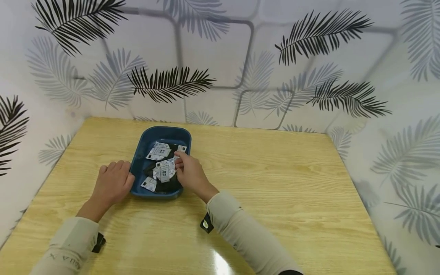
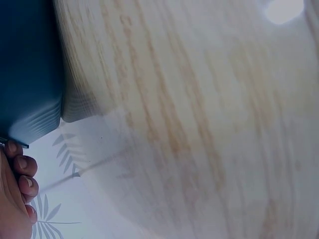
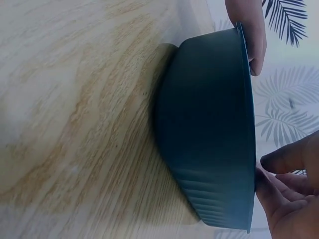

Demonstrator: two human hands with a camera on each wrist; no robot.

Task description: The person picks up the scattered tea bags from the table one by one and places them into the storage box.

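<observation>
A dark blue plastic basin (image 1: 137,160) sits on the table, holding several small flat packets with white, patterned labels and black parts. My left hand (image 1: 115,181) grips the basin's left rim, its fingers curled over the edge in the left wrist view. Over the right rim reaches my right hand (image 1: 190,172), its loosely bent fingers beside the right edge of a labelled packet (image 1: 165,172). Another packet (image 1: 160,151) lies farther back in the basin. In the right wrist view the basin's wall (image 3: 209,124) hides the packets and the lowest fingertips.
The light wood-grain table (image 1: 275,183) extends to the right of the basin. Behind it and at both sides stands white wallpaper (image 1: 220,57) with black and grey leaves. A bright reflection (image 1: 221,263) shows near the table's front.
</observation>
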